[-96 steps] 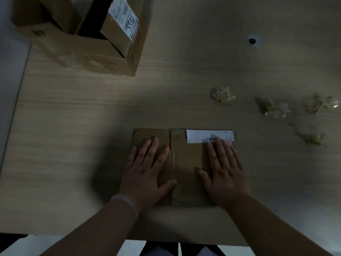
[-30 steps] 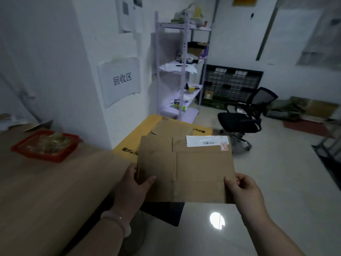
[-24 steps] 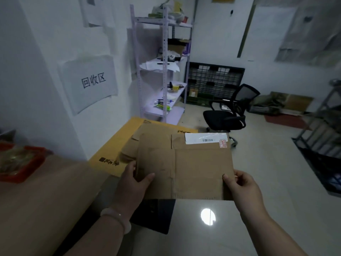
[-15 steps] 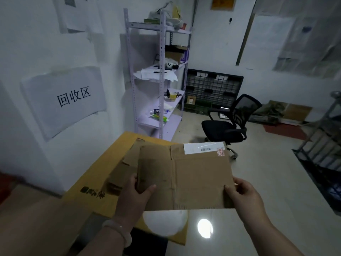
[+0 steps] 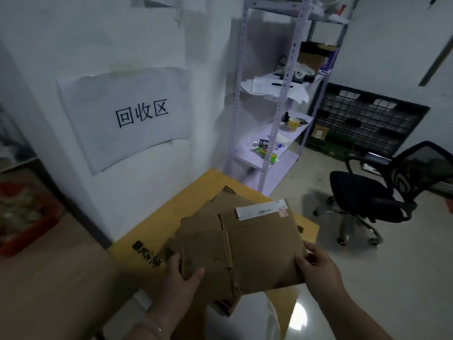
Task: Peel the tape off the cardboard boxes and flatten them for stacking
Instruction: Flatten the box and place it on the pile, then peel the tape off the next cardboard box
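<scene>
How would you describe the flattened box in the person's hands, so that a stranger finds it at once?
Below the white wall sign lies a yellow cardboard sheet with brown flattened boxes on it. Above them, the left hand and right hand hold one flattened box by its two sides. Only it carries a white label with a red stamp.

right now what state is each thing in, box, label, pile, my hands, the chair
box, flattened, held over the pile
label, stuck on the box's far edge
left hand, gripping the box's left edge
right hand, gripping its right edge
pile, flat cardboard lying under the box
chair, empty
</scene>
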The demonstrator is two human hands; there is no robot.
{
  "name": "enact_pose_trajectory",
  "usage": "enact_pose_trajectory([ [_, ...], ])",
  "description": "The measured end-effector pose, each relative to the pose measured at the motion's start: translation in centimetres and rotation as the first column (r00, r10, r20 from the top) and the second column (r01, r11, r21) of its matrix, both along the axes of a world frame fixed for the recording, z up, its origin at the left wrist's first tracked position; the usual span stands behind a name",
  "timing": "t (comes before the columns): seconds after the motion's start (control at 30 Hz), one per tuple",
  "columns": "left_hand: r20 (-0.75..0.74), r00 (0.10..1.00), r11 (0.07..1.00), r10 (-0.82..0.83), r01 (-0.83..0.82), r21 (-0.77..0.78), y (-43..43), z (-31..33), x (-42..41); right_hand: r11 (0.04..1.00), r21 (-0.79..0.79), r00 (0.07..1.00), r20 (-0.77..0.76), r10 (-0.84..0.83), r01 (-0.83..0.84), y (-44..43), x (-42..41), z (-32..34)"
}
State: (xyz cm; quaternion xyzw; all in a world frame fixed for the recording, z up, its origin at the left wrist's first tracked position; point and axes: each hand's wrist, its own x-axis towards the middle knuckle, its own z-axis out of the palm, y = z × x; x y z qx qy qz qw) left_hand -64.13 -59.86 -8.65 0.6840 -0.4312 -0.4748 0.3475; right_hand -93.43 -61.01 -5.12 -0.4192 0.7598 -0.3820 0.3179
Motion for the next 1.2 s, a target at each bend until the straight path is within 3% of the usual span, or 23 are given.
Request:
enact_pose_trajectory([
  [0.23,0.06,0.97,0.951,0.234,-0.241,0.195,-1.6,-2.2,-3.9,0.943,0.157,0.942,-0.122,0.314,-0.294,-11.5,-1.0,-2.9],
  [0.4,0.116,0.92,0.876,0.373,-0.391,0.283,-3.4,-3.0,-7.2,0.813,0.257,0.812,-0.141,0.567,-0.523,-18.3,-2.5,-5.2],
  [0.57,0.132,0.889,0.855,0.438,-0.458,0.243,-4.7,-4.3,-9.3,0.713,0.271,0.708,-0.135,0.693,-0.646,-22.5,-2.9,-7.2],
  [0.7,0.172,0.874,0.835,0.455,-0.486,0.258,-5.2,-5.3,-10.4,0.572,0.324,0.558,-0.145,0.817,-0.754,-24.0,-2.9,-8.6],
  [0.87,0.256,0.897,0.87,0.359,-0.421,0.256,-4.5,-6.1,-10.2,0.52,0.44,0.407,-0.331,0.852,-0.732,-24.3,-3.2,-10.0],
  [1.0,0.45,0.847,0.892,0.283,-0.405,0.202,-2.3,-5.5,-9.1,0.489,0.301,0.285,-0.527,0.801,-0.819,-23.0,-1.1,-8.6],
  [1.07,0.56,0.77,0.903,0.305,-0.42,0.087,-1.0,-4.7,-8.1,0.39,0.239,0.185,-0.593,0.784,-0.889,-21.9,1.1,-7.2],
  [1.13,0.644,0.693,0.908,0.324,-0.418,-0.008,0.4,-3.5,-6.8,0.25,0.257,0.0,-0.697,0.717,-0.933,-20.2,3.8,-5.8],
  [1.2,0.715,0.606,0.905,0.348,-0.415,-0.088,2.0,-2.0,-5.2,0.133,0.243,-0.064,-0.662,0.747,-0.961,-17.9,6.8,-4.5],
])
